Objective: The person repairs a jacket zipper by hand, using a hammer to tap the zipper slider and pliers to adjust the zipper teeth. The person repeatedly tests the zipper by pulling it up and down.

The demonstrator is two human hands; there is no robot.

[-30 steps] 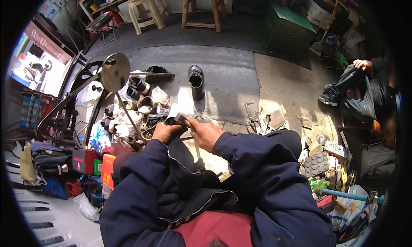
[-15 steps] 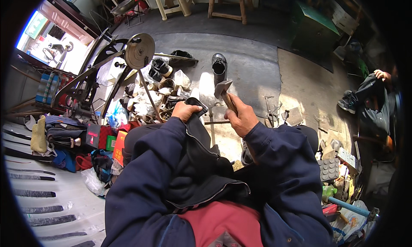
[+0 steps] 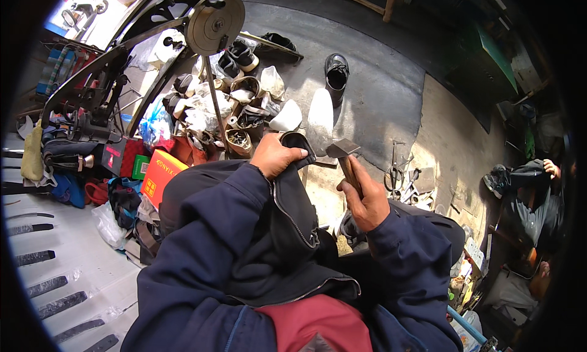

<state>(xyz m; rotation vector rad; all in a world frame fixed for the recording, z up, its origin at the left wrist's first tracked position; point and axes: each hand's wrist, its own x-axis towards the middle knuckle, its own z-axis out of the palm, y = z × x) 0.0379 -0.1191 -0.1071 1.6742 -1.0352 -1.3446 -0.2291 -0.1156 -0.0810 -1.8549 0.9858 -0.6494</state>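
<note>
Black zipped garment [image 3: 299, 199] pinched at its top edge

To my left, a round wheel [image 3: 215, 23] stands near a heap of shoes and bags [image 3: 202, 104]. Next comes my left hand [image 3: 275, 156], thumb and fingers clamped on the garment's edge; the rest runs down to my lap. Right of that, the head of a hammer [image 3: 342, 148] hangs just beside the cloth, not touching. My right hand [image 3: 369, 200] has its fingers wrapped round the handle. I'd judge this a positioning step; the next move calls for a steady pinch, fingertips clear of the hammer.
</note>
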